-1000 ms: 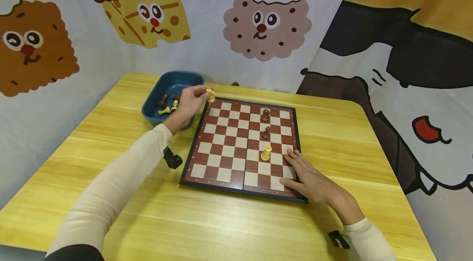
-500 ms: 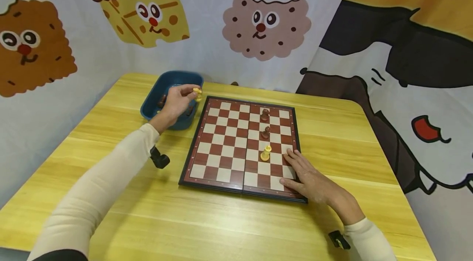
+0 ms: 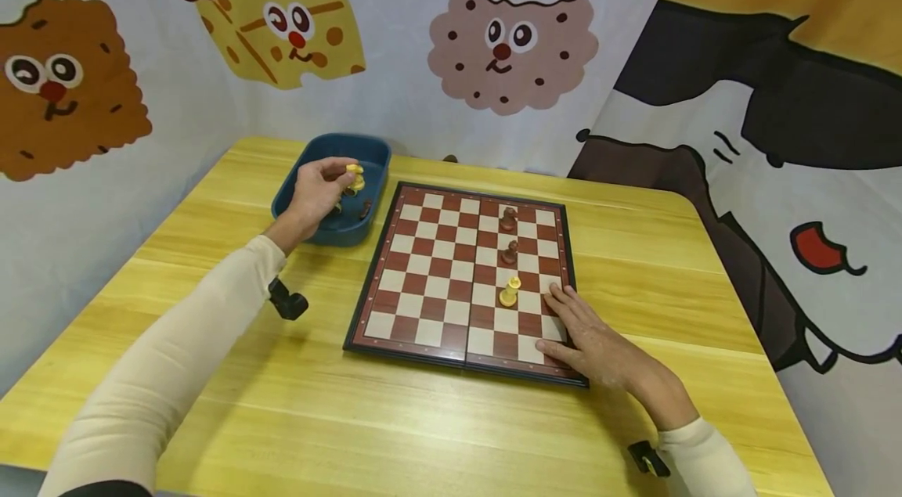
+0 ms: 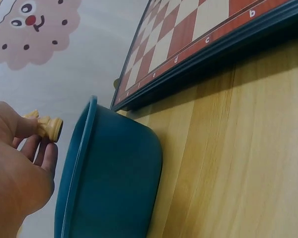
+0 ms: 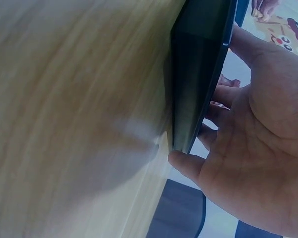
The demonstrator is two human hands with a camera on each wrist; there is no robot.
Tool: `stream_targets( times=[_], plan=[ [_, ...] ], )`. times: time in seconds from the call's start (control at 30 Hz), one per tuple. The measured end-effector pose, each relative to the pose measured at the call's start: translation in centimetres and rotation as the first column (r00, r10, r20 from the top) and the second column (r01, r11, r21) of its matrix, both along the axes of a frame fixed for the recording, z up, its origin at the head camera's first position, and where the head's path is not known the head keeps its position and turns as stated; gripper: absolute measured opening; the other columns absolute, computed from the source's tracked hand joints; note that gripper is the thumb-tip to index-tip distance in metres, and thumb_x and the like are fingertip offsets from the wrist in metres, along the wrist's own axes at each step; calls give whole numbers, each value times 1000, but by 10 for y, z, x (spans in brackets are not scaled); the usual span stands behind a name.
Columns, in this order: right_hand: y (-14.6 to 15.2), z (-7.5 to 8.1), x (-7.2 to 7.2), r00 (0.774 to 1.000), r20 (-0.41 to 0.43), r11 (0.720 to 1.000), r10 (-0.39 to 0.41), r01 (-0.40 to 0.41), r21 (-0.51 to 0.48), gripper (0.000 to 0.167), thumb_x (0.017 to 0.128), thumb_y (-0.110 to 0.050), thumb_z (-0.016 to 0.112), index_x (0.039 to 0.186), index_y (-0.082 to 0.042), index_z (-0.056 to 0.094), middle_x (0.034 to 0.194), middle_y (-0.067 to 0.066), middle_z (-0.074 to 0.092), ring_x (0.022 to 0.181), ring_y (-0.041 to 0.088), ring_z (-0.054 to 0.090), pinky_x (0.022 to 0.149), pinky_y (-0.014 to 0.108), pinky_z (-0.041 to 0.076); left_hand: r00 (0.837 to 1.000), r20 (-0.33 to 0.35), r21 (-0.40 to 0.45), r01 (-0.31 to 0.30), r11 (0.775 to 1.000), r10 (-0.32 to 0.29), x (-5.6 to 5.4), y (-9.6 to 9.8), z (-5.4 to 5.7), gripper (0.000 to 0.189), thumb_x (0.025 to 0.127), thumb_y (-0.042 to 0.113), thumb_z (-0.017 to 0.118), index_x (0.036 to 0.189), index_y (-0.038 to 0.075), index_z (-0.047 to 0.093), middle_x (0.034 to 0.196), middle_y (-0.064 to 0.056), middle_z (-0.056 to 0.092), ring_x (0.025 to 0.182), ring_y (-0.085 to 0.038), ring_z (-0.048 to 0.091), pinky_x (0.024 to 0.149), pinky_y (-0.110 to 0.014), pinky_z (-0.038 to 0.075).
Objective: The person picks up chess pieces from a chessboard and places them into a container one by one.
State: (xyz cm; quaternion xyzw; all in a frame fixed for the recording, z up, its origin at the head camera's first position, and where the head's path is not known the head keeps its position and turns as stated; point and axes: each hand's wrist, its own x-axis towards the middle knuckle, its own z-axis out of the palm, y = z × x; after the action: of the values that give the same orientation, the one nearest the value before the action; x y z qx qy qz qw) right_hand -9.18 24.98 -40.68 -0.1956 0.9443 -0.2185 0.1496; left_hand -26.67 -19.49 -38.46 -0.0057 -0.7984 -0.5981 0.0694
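My left hand [image 3: 313, 188] is over the blue plastic tub [image 3: 355, 233] and pinches a yellow chess piece [image 3: 355, 180] between thumb and fingers. In the left wrist view the round base of that chess piece [image 4: 50, 130] sticks out past the fingertips, above the tub's rim. A brown chess piece [image 3: 365, 209] lies inside the tub, whose other contents the hand mostly hides. My right hand [image 3: 592, 340] rests at the right edge of the chessboard [image 3: 426, 278], fingers extended. Left of it stands a yellow rook-like piece [image 3: 510, 292], with a brown pawn [image 3: 510, 252] and a brown knight-like piece [image 3: 508, 219] behind.
The board lies on a yellow wood-grain table [image 3: 317, 419], just right of the tub. Behind the table hangs a white cloth [image 3: 395, 51] printed with cartoon characters. A black wrist mount [image 3: 287, 300] hangs below the left sleeve.
From the board's far left corner, my left hand has moved left over the tub, carrying the yellow chess piece. My right hand and the three standing pieces have stayed put.
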Motion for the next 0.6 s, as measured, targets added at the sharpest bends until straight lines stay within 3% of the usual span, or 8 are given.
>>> stream_targets(
  times=[0.33,0.6],
  plan=[
    [2,-1,-2,1000,-1,1000,0,0,-1,88,102,-56,54,162,-3,19,169,15,8,153,38,2,117,63,19,1000,14,-9,-3,1000,3,0,-5,-1,30,105,12,60,132,1,66,123,-15,64,104,-21,60,70,-24,50],
    [3,-3,-1,1000,-6,1000,0,0,-4,88,102,-56,54,162,-2,19,169,15,8,153,38,2,117,63,19,1000,-12,31,7,1000,-6,-2,-4,2,32,103,5,60,135,0,63,131,-16,62,120,-27,57,92,-35,52]
  ],
)
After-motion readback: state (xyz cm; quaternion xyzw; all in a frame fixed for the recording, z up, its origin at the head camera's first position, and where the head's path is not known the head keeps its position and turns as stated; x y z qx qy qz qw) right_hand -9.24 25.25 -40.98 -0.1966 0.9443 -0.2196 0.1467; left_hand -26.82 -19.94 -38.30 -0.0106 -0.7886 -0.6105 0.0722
